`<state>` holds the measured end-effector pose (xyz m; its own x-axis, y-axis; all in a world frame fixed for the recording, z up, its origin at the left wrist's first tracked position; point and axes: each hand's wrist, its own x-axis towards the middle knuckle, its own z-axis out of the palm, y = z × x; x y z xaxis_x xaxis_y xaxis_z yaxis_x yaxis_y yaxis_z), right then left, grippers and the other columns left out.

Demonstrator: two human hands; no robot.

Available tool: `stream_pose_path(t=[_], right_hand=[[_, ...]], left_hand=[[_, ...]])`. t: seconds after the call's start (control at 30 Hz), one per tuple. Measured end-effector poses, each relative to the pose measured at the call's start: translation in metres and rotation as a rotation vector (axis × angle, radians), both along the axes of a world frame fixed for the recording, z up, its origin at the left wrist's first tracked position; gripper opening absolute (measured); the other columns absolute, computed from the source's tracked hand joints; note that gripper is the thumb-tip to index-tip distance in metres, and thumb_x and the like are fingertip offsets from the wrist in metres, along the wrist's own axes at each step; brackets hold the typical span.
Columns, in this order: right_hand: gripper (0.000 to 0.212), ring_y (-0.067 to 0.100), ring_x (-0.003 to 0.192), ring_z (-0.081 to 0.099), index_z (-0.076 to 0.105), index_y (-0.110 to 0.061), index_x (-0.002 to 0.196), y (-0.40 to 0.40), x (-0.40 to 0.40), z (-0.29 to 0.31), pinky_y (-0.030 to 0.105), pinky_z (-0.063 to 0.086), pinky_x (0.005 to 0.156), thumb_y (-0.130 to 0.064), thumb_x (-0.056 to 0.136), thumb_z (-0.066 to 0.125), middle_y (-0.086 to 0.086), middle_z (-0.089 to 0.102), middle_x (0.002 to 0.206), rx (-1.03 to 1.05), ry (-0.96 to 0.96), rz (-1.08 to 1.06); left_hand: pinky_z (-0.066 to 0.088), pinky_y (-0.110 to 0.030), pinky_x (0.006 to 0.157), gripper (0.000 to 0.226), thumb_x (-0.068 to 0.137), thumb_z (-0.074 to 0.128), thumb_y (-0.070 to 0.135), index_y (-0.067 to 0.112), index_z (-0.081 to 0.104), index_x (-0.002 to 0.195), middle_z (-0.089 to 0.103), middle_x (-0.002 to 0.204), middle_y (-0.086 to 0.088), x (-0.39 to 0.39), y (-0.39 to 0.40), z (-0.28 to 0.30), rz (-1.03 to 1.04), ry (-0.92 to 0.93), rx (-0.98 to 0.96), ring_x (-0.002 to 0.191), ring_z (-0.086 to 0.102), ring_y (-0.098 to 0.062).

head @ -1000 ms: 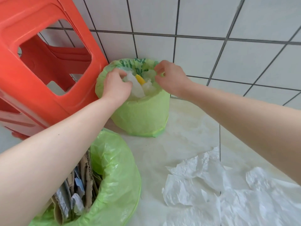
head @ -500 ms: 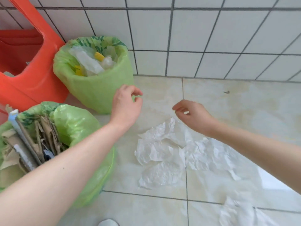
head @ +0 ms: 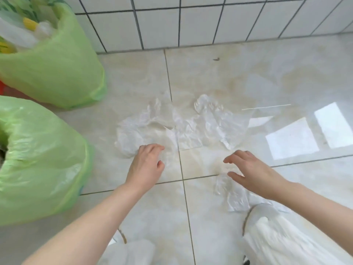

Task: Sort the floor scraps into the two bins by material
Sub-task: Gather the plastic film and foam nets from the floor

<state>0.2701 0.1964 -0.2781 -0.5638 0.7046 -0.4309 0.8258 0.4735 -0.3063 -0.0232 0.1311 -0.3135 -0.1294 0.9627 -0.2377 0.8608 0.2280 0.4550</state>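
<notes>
Left hand (head: 146,165) hovers at the crumpled plastic scraps' (head: 172,125) near edge.

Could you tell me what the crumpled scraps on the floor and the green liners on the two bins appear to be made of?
The crumpled scraps look like thin clear plastic film: translucent, glossy, the floor tile showing through, though thin paper cannot be ruled out. The liner on the far bin and the liner on the near bin look like thin green plastic: wrinkled, semi-sheer, with shiny highlights.
</notes>
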Motion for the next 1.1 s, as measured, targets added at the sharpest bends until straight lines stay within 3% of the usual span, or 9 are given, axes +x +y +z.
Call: stream_pose_path(t=[0.13, 0.27, 0.4, 0.53, 0.63, 0.77, 0.9, 0.97, 1.1], right_hand=[[0.069, 0.025, 0.118, 0.042, 0.029, -0.020, 0.143, -0.033, 0.032, -0.009, 0.030, 0.038, 0.100, -0.051, 0.088, 0.056, 0.001, 0.036, 0.135, -0.029, -0.139, -0.141], [0.088, 0.036, 0.118, 0.041, 0.015, -0.014, 0.147, -0.051, 0.050, -0.026, 0.040, 0.040, 0.099, -0.053, 0.083, 0.061, 0.009, 0.026, 0.138, -0.064, -0.261, -0.421], [0.072, 0.037, 0.114, 0.039, 0.019, -0.014, 0.141, -0.057, 0.061, -0.040, 0.041, 0.044, 0.095, -0.032, 0.084, 0.058, 0.010, 0.027, 0.131, -0.105, -0.333, -0.478], [0.049, 0.033, 0.103, 0.041, 0.037, -0.012, 0.129, -0.050, 0.061, -0.050, 0.040, 0.051, 0.078, -0.020, 0.084, 0.054, 0.011, 0.038, 0.118, 0.043, -0.356, -0.466], [0.034, 0.033, 0.098, 0.045, 0.045, -0.010, 0.120, -0.041, 0.061, -0.055, 0.041, 0.046, 0.079, -0.014, 0.087, 0.049, 0.012, 0.048, 0.111, 0.062, -0.269, -0.489], [0.019, 0.034, 0.100, 0.048, 0.050, -0.008, 0.107, -0.025, 0.059, -0.054, 0.039, 0.042, 0.077, -0.013, 0.091, 0.041, 0.012, 0.052, 0.109, 0.007, -0.122, -0.638], [0.011, 0.033, 0.086, 0.051, 0.047, -0.008, 0.094, -0.019, 0.044, -0.035, 0.036, 0.037, 0.069, -0.004, 0.089, 0.038, 0.009, 0.050, 0.094, 0.086, 0.119, -0.681], [0.011, 0.032, 0.076, 0.048, 0.040, -0.009, 0.089, -0.022, 0.033, -0.023, 0.037, 0.036, 0.064, 0.000, 0.088, 0.034, 0.006, 0.052, 0.084, 0.103, 0.193, -0.639], [0.021, 0.029, 0.079, 0.047, 0.041, -0.010, 0.104, -0.034, 0.017, -0.017, 0.040, 0.039, 0.068, 0.000, 0.086, 0.037, 0.007, 0.052, 0.085, 0.096, 0.213, -0.510]], left_hand=[[0.026, -0.033, 0.113, 0.065, 0.090, 0.052, 0.026, 0.022, 0.024, 0.149, 0.024, 0.156, -0.002, 0.013, 0.004, -0.008, -0.093, 0.090, -0.158, 0.138, 0.022, -0.023], [0.027, -0.037, 0.113, 0.076, 0.089, 0.052, 0.028, 0.023, 0.009, 0.151, 0.023, 0.156, 0.000, 0.024, -0.002, -0.021, -0.152, 0.199, -0.202, 0.142, 0.019, -0.025], [0.034, -0.034, 0.105, 0.076, 0.084, 0.055, 0.018, 0.019, 0.017, 0.150, 0.046, 0.138, -0.001, 0.034, -0.014, -0.025, -0.183, 0.230, -0.067, 0.132, 0.034, -0.024], [0.046, -0.036, 0.082, 0.076, 0.075, 0.064, 0.009, 0.018, 0.035, 0.145, 0.057, 0.105, 0.000, 0.041, -0.025, -0.027, -0.263, 0.246, -0.014, 0.100, 0.051, -0.027], [0.049, -0.037, 0.066, 0.072, 0.060, 0.072, -0.001, 0.016, 0.054, 0.128, 0.057, 0.084, 0.001, 0.039, -0.030, -0.036, -0.278, 0.309, 0.058, 0.073, 0.056, -0.025], [0.048, -0.032, 0.062, 0.043, 0.059, 0.076, -0.002, 0.015, 0.066, 0.098, 0.056, 0.073, 0.001, 0.035, -0.029, -0.035, -0.339, 0.315, 0.106, 0.067, 0.057, -0.025], [0.042, -0.035, 0.051, 0.012, 0.080, 0.060, 0.003, 0.011, 0.053, 0.073, 0.048, 0.074, -0.003, 0.026, -0.021, -0.024, -0.374, 0.250, 0.190, 0.069, 0.048, -0.025], [0.040, -0.039, 0.061, 0.017, 0.091, 0.041, 0.011, 0.011, 0.044, 0.075, 0.043, 0.079, -0.003, 0.023, -0.015, -0.016, -0.169, 0.087, 0.130, 0.075, 0.043, -0.024], [0.038, -0.044, 0.061, 0.024, 0.094, 0.034, 0.018, 0.010, 0.031, 0.071, 0.045, 0.062, -0.009, 0.013, 0.001, 0.001, 0.073, -0.052, 0.076, 0.065, 0.042, -0.035]])
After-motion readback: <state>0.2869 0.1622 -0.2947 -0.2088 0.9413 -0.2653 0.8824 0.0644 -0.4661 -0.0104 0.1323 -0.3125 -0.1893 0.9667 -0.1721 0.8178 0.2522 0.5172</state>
